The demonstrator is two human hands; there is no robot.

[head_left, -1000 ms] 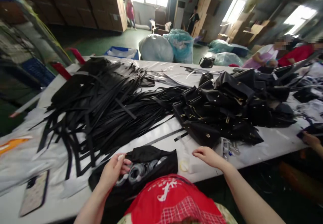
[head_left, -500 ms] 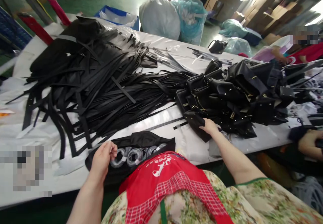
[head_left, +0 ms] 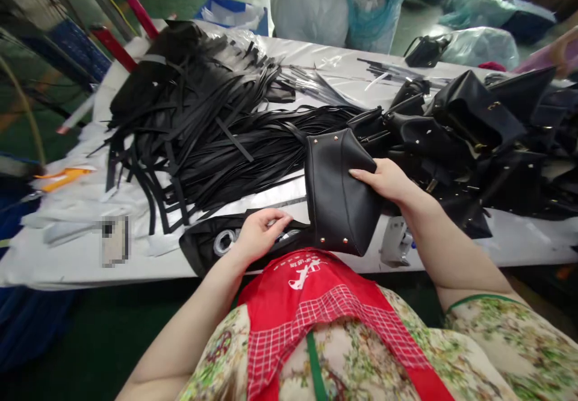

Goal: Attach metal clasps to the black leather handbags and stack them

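Observation:
A black handbag with small metal studs near its corners hangs upright over the table edge side, gripped at its right by my right hand, thumb on the front panel. My left hand is to the left of the bag, apart from it, with thumb and fingers drawn together; what they pinch, if anything, is too small to make out. Below that hand lies a black bag piece bearing clear coiled rings, partly covered by the hand.
Long black straps lie heaped across the table's middle and left. Black handbags are piled at right. A small white packet rests near the front edge. Large plastic sacks and a blue bin stand behind the table.
My right hand has lifted one handbag from the pile's near edge and brought it left before my body. My left hand has moved right toward it. The view has shifted.

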